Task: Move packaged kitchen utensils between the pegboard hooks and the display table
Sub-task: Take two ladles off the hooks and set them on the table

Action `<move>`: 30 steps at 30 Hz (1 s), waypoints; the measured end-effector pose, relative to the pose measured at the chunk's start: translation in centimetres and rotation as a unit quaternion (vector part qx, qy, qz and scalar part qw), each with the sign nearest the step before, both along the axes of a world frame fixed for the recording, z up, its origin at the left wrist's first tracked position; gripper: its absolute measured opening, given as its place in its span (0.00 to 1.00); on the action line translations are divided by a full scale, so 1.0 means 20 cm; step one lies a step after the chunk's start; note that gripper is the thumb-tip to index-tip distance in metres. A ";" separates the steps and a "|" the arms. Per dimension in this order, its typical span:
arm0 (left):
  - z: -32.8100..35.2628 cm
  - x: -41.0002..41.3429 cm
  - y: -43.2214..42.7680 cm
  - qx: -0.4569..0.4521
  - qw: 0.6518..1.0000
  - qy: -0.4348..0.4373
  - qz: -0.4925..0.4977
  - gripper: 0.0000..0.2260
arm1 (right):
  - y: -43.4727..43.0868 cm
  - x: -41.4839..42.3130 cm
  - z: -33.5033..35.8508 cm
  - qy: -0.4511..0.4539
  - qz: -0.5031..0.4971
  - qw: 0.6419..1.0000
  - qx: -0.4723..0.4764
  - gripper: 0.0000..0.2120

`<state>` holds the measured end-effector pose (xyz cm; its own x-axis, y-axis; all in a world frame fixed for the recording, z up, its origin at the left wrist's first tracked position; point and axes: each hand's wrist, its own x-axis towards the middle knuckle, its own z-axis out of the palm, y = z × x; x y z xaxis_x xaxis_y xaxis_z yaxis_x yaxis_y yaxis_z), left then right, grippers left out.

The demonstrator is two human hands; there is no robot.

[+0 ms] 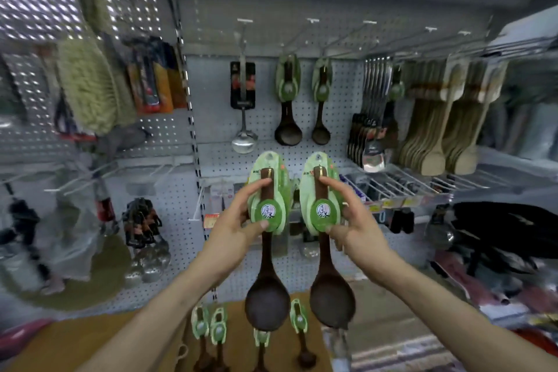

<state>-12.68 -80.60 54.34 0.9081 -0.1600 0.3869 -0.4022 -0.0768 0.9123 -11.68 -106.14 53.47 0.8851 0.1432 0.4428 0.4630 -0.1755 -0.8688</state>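
I hold two dark wooden ladles with green card labels upright in front of the pegboard [341,118]. My left hand [238,220] pinches the label of the left ladle [265,302]. My right hand [350,220] pinches the label of the right ladle [332,299]. Two more green-labelled ladles, a larger one [288,100] and a smaller one [321,100], hang on pegboard hooks above. Several smaller packaged spoons [217,329] lie on the brown display table [90,338] below my arms.
A steel ladle [244,118] hangs left of the hooked wooden ones. Steel utensils [373,130] and wooden spatulas [437,124] hang at the right, brushes [87,84] at the left. Bare hooks [312,21] jut out above. A wire shelf [422,181] sticks out at the right.
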 end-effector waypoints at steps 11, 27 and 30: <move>0.41 0.20 -0.46 0.004 0.996 -0.074 0.048 0.37 | -0.44 0.35 0.39 -0.048 0.088 0.994 0.041 0.50; 0.74 0.82 -0.58 0.019 0.993 -0.116 0.024 0.39 | -0.60 0.89 0.64 -0.107 0.036 0.993 0.035 0.49; 0.78 0.91 -0.59 0.007 0.992 -0.123 0.016 0.38 | -0.60 0.98 0.70 -0.115 0.028 0.992 0.039 0.48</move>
<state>5.47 -92.30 69.99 0.7916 -0.1392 0.5950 -0.6093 -0.1056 0.7859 7.90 -118.12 67.46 0.7513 0.1471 0.6434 0.6574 -0.0801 -0.7493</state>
